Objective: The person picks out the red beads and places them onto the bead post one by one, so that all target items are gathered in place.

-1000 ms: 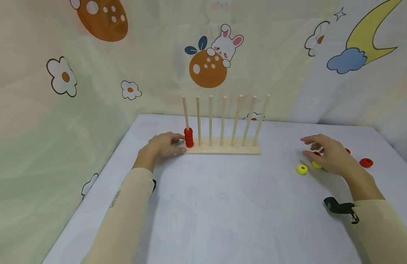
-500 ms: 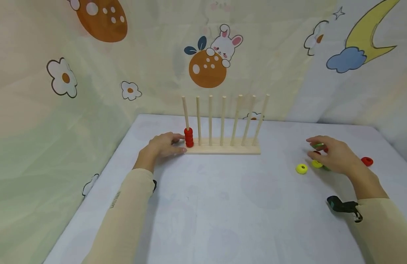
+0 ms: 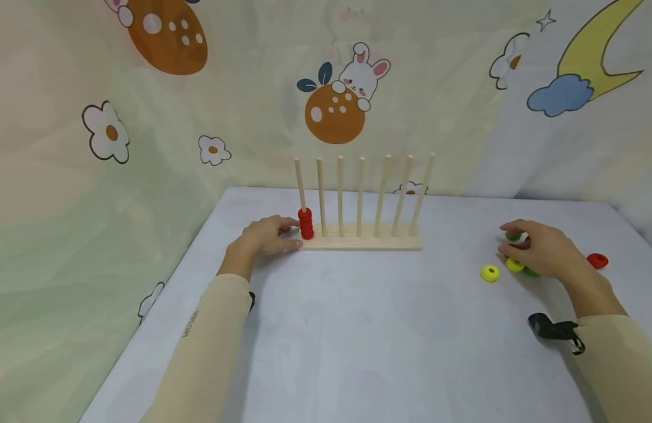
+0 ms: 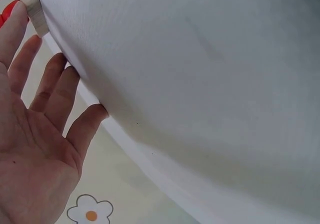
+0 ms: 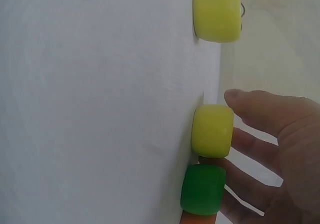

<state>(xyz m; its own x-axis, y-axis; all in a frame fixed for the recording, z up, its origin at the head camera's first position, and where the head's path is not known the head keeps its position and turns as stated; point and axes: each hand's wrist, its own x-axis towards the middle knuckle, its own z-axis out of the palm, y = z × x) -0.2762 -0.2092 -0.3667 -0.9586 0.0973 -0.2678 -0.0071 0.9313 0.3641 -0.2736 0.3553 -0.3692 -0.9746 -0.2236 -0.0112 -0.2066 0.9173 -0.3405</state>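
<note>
My left hand (image 3: pixel 262 236) rests at the left end of a pale wooden peg rack (image 3: pixel 363 243), fingertips right at its base. In the left wrist view the fingers of this hand (image 4: pixel 45 129) spread loosely, one beside a red bead. Several red beads (image 3: pixel 305 224) are stacked on the leftmost peg. My right hand (image 3: pixel 545 249) arches over loose beads, thumb and fingers apart. Under it lie a yellow bead (image 3: pixel 514 265) and a green bead (image 3: pixel 513 237). In the right wrist view the thumb stands beside a yellow bead (image 5: pixel 212 131), with fingers behind a green bead (image 5: pixel 202 189).
Another yellow bead (image 3: pixel 490 272) lies left of the right hand, and a red bead (image 3: pixel 598 261) to its right. An orange piece (image 5: pixel 198 218) shows at the right wrist view's bottom edge. A patterned cloth (image 3: pixel 252 88) hangs behind the white table (image 3: pixel 358 341).
My right hand has shifted a little to the right over the beads, its fingers still apart. The left hand stays at the rack's end. The head view has shifted slightly.
</note>
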